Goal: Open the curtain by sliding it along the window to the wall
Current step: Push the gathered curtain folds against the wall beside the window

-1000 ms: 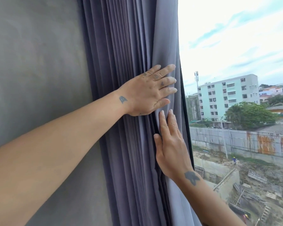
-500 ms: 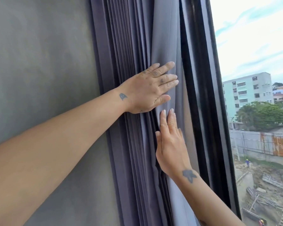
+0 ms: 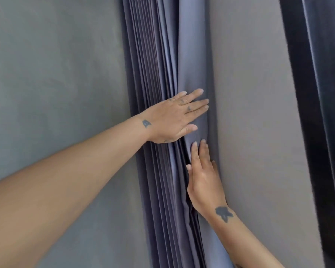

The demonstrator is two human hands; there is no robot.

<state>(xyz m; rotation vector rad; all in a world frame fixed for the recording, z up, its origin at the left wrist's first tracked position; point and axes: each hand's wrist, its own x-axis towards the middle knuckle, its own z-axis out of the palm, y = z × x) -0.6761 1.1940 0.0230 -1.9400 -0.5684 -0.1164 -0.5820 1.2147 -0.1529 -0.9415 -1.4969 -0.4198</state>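
Observation:
The grey-purple curtain point(image 3: 159, 74) hangs bunched into tight vertical pleats against the grey wall point(image 3: 54, 74). My left hand point(image 3: 172, 118) lies flat on the outer fold, fingers stretched out and pointing right. Just below it my right hand point(image 3: 203, 180) presses flat on the same fold, fingers pointing up. Neither hand grips the cloth; both rest open against it. To the right of the curtain's edge runs a grey wall section point(image 3: 259, 113).
A dark window frame point(image 3: 313, 93) runs down the far right edge of the view. The glass and the outdoor scene are out of view.
The view has swung left: the window, sky and buildings have left the frame, and only the dark frame shows. Both hands stay flat on the bunched curtain.

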